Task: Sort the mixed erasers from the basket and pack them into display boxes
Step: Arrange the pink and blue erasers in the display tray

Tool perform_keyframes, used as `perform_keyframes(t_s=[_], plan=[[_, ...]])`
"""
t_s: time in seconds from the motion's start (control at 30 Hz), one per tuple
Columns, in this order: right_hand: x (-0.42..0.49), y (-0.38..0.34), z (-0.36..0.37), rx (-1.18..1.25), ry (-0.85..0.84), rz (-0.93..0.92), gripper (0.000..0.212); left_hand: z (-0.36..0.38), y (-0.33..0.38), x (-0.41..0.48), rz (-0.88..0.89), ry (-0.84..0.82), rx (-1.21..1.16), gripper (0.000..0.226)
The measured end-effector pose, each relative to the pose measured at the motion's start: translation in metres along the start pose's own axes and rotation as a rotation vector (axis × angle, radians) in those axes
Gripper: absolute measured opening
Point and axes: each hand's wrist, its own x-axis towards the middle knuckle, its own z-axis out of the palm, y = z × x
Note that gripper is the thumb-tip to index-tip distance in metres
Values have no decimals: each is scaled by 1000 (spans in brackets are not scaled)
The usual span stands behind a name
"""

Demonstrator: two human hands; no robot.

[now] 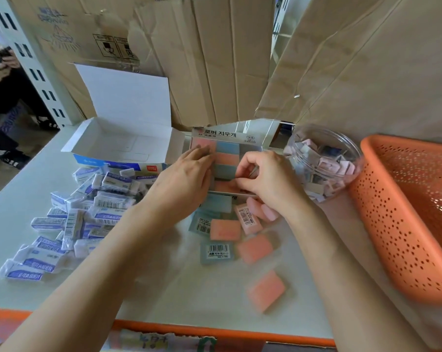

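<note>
We are mid-packing: our left hand [184, 179], fingers [202, 151] straight and together, steadies rows inside the white cardboard display box [227, 135] at twelve o'clock on the desk [164, 288]; our right hand [270, 181] pinches a pink rubber eraser [225, 187] into its near row. Next, we judge, comes grasping one of the loose pink and blue erasers [255, 248] at six o'clock

Over the table [164, 288], the left grip [186, 174] lies flat on the display box [214, 134] of pink and blue erasers. The right grip [268, 179] curls its fingers on a pink eraser [226, 186] in the near row. Loose erasers [225, 229] lie just before the box, white-wrapped ones [105, 199] to the left, and an orange basket [405, 212] to the right.
</note>
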Motion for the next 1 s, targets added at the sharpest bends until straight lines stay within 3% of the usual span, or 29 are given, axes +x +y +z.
perform_keyframes(t_s=[0.27,0.37,0.47,0.57,0.73,1.0], plan=[[-1,-1,9,-144,99,-58,26,1,0,1,62,53,-8,34],[-7,-2,4,-26,186,-133,17,-5,3,-1,150,125,-9,34],[-16,-4,-9,34,184,-177,3,-20,13,-7,228,148,-64,16],[-29,-1,-16,37,160,-199,4,-28,20,-20,288,66,-38,4],[-52,2,-15,-8,173,-150,8,-20,19,-42,234,-160,98,27],[-67,3,-14,-7,215,-132,7,-14,21,-50,223,-167,54,23]])
